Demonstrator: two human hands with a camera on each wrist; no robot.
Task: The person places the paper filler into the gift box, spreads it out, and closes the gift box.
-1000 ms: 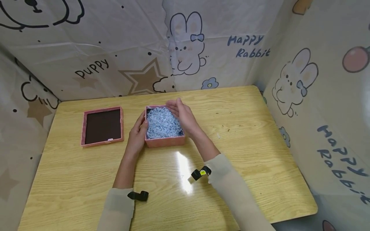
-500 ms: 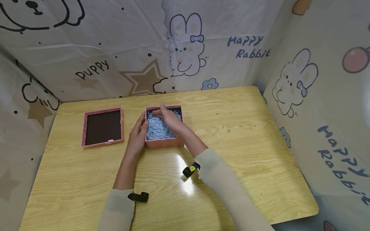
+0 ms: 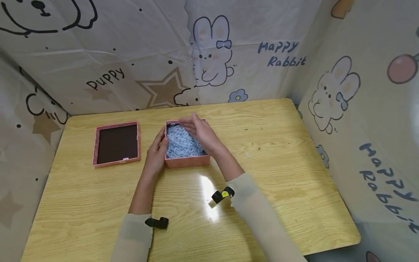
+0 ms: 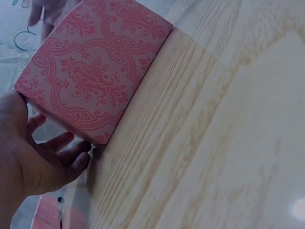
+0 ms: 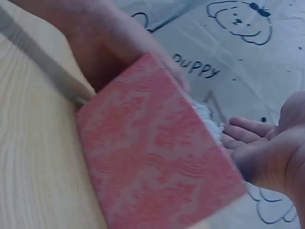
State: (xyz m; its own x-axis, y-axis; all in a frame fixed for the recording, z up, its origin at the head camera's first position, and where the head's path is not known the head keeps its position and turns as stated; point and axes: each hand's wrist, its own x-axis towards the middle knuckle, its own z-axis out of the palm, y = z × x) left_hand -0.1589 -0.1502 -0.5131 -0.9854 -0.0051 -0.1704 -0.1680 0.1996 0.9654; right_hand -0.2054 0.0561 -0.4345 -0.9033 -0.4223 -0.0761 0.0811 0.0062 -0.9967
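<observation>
A pink patterned box [image 3: 187, 162] stands on the table, full of pale blue shredded paper [image 3: 183, 142]. My left hand [image 3: 155, 156] holds the box's left wall, its thumb at the rim and its fingers along the outside. In the left wrist view those fingers [image 4: 59, 143] bend against the wall, low near the table. My right hand [image 3: 207, 136] is over the right part of the box, fingers straight and together, close over the paper. The right wrist view shows its palm [image 5: 274, 155] turned up beside paper that rises past the rim.
A pink-edged lid [image 3: 118, 163] lies to the left with its dark inside facing up. Small scraps [image 3: 247, 155] are scattered on the wooden table [image 3: 281, 189] right of the box. A printed cloth wall [image 3: 255, 22] rises behind the table.
My right hand swept left across the shredded paper, then came back right and slightly away from me. The paper's right side shifted with it. My left hand and the box stay nearly still.
</observation>
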